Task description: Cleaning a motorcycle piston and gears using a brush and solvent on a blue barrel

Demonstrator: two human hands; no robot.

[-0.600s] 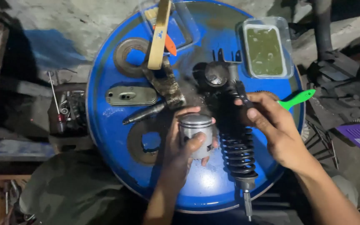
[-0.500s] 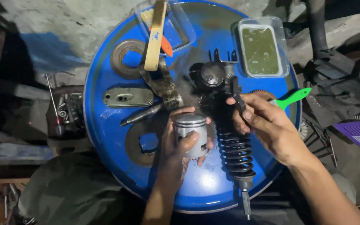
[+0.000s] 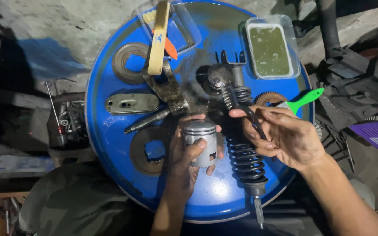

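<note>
Sitting at the far right of the blue drum (image 3: 110,131), a clear tub (image 3: 271,49) holds a greenish liquid; a second clear tray (image 3: 184,30) at the far edge holds an orange-tipped tool, with a tan handle (image 3: 159,39) lying across it. One piston (image 3: 200,142) stands upright over the drum's middle, held in the left hand (image 3: 184,166), thumb across its side and fingers curled behind it. Just to its right, the right hand (image 3: 285,137) is closed around a thin dark tool (image 3: 252,119), pinched between thumb and fingers; what kind of tool it is cannot be told. Under that hand lies one shock absorber (image 3: 246,161), its coil spring running toward the near rim. Three toothed rings show: one (image 3: 125,63) at the far left, one (image 3: 147,150) beside the piston, one (image 3: 268,98) partly hidden behind the right hand. One grey oval cover (image 3: 132,103) lies left, and one green-handled brush (image 3: 305,99) points off the right rim.
</note>
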